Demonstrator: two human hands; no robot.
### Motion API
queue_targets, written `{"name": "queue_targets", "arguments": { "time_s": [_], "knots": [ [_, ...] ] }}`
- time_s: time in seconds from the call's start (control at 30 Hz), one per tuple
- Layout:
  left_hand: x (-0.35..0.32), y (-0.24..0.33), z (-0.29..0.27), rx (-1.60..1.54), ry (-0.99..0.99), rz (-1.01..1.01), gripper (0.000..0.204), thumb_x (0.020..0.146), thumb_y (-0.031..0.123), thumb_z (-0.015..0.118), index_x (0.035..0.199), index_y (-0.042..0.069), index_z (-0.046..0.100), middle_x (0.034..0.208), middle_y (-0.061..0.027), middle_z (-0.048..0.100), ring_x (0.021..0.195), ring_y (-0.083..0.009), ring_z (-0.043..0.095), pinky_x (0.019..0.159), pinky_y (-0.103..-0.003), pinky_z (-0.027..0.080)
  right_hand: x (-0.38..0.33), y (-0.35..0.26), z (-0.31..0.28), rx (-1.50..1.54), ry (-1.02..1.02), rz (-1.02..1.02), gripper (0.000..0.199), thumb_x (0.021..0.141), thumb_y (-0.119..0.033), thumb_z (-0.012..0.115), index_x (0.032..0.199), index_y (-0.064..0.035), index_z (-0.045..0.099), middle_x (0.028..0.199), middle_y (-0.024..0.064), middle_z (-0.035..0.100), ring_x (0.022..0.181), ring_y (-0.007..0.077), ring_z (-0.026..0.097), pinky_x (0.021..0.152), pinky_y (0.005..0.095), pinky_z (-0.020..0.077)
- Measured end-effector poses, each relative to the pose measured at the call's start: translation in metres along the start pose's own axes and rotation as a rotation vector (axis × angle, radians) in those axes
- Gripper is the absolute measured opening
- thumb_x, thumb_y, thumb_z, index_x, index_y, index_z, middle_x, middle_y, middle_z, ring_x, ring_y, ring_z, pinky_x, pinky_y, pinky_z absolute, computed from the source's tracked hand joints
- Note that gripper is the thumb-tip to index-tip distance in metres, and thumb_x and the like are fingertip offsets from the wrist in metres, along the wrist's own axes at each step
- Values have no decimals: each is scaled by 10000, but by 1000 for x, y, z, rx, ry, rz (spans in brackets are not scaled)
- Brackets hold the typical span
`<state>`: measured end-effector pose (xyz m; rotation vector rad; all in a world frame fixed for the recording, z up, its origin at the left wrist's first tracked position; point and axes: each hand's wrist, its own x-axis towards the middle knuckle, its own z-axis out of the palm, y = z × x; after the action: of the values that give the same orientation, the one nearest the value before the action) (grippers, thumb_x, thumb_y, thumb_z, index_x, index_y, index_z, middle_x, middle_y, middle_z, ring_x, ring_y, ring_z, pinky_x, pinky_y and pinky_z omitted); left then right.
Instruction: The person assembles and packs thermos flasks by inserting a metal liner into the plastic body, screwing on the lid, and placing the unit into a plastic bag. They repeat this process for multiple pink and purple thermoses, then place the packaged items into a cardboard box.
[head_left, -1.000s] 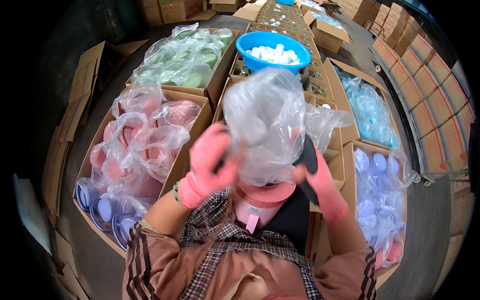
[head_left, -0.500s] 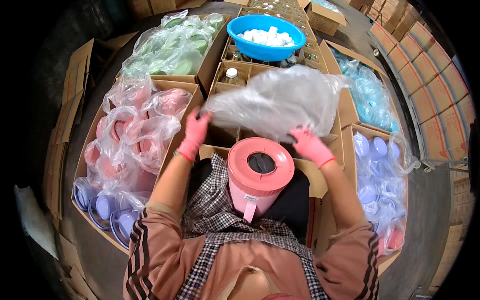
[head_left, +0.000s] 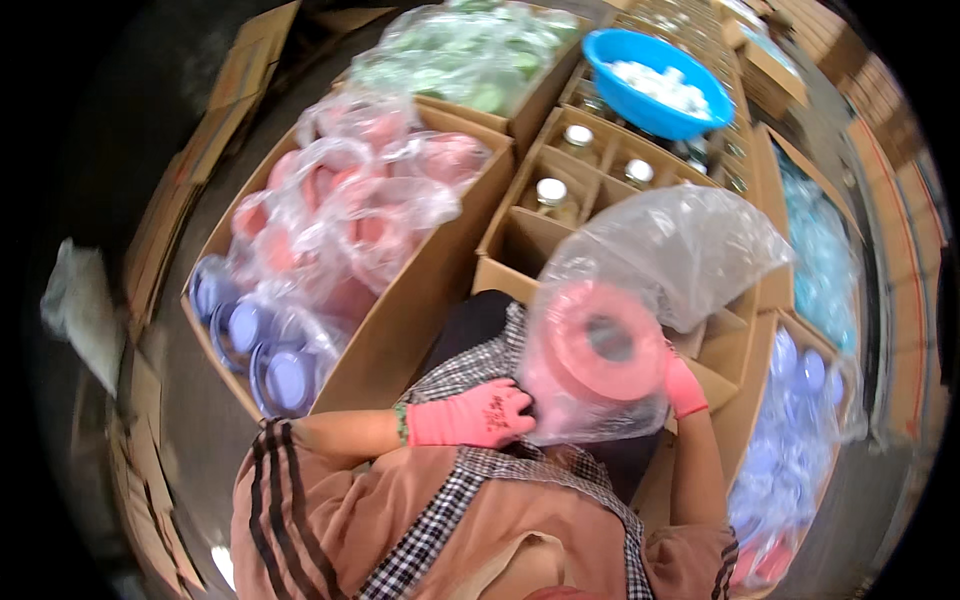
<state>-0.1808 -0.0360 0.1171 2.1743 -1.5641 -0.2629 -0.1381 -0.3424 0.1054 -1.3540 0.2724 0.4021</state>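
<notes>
In my lap stands a pink plastic jug (head_left: 567, 345), its round pink lid ringing a dark centre. A clear plastic bag (head_left: 690, 255) covers it, with the loose part billowing out to the far right. My left hand (head_left: 470, 415), in a pink glove, is closed with its fingertips pinching the bag's edge at the jug's lower left. Against the jug's right side is my right hand (head_left: 683, 385), also pink-gloved; its fingers are hidden by the bag and jug.
Before me is a divided carton (head_left: 520, 245) with white-capped glass bottles (head_left: 551, 193). A blue basin (head_left: 655, 110) of white caps sits beyond it. Bagged pink jugs (head_left: 370, 235) and lilac ones (head_left: 285, 375) fill a left carton; bagged lilac items (head_left: 775, 450) are at right.
The bag, earlier held spread beyond the jug, now covers it. Both hands have come back toward me to the jug's sides. The head view has turned, so the cartons appear shifted and tilted.
</notes>
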Motion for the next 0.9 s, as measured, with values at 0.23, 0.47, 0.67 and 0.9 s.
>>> {"name": "queue_targets", "arguments": {
  "time_s": [0.23, 0.47, 0.67, 0.9],
  "knots": [
    [-37, 17, 6, -480, 13, -257, 361, 804, 285, 532, 1034, 8, 519, 911, -205, 562, 833, -309, 556, 732, -345, 452, -10, 19, -11, -1046, -272, -356, 366, 845, -159, 415, 1178, -6, 404, 1195, 135, 448, 1108, 238, 423, 920, 319, 345],
    [-2, 38, 68, -638, 155, -663, 679, 755, 513, 510, 1224, 48, 354, 970, -221, 556, 935, -332, 537, 813, -355, 423, -8, 51, -3, -526, -54, -232, 443, 811, -217, 472, 1208, -36, 393, 1225, 136, 423, 1132, 238, 398, 919, 329, 349],
    [28, 31, 37, -879, 476, -885, 541, 730, 394, 584, 1114, 23, 496, 963, -185, 583, 907, -264, 555, 788, -326, 421, 13, 47, -20, -1507, -120, -128, 381, 712, -197, 574, 1041, -11, 526, 1144, 169, 466, 1094, 321, 397, 894, 371, 362],
    [6, 30, -138, -1479, 581, -794, 258, 739, 224, 624, 865, 3, 585, 711, -14, 561, 633, -66, 504, 565, -212, 411, -66, -36, 74, -1347, 13, -777, 349, 635, -59, 539, 979, 2, 530, 1091, 199, 469, 1038, 408, 398, 894, 433, 339]
  ]
}}
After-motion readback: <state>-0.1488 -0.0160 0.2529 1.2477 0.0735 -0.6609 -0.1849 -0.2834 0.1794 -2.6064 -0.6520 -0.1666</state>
